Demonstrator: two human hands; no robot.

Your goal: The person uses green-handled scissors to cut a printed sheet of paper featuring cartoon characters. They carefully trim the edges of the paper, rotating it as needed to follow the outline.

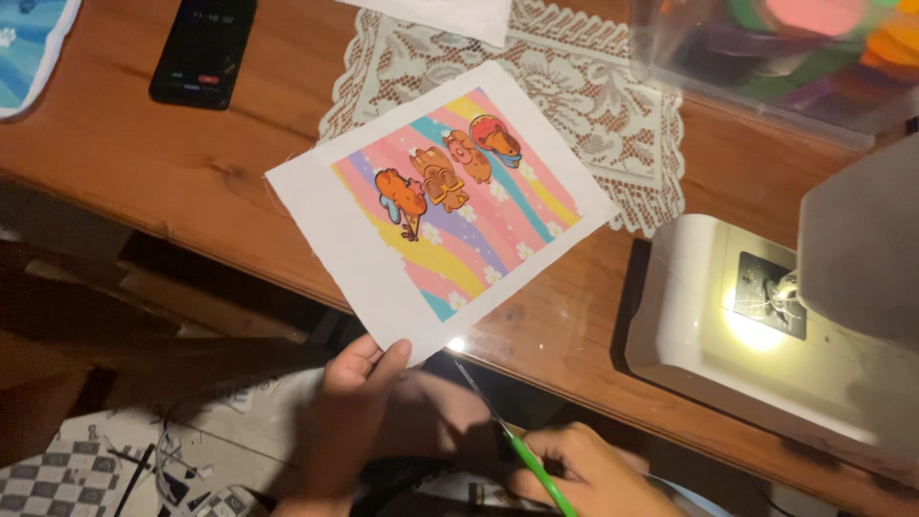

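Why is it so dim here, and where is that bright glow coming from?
Head view: the only strong light is the small lamp on the white sewing machine, which blows out to a glaring patch and leaves a small glint on the table edge; the printed fabric piece is clear, while the left hand, right hand and green-handled scissors sit in shadow, slightly blurred.

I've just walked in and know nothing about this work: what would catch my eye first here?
First, the white fabric panel printed with a pastel rainbow and orange cartoon animals, lying at the wooden table's front edge, its near corner pinched by the left hand. Just right of that, the right hand holds green-handled scissors pointing at that corner. At far right, a white sewing machine glows under its lamp.
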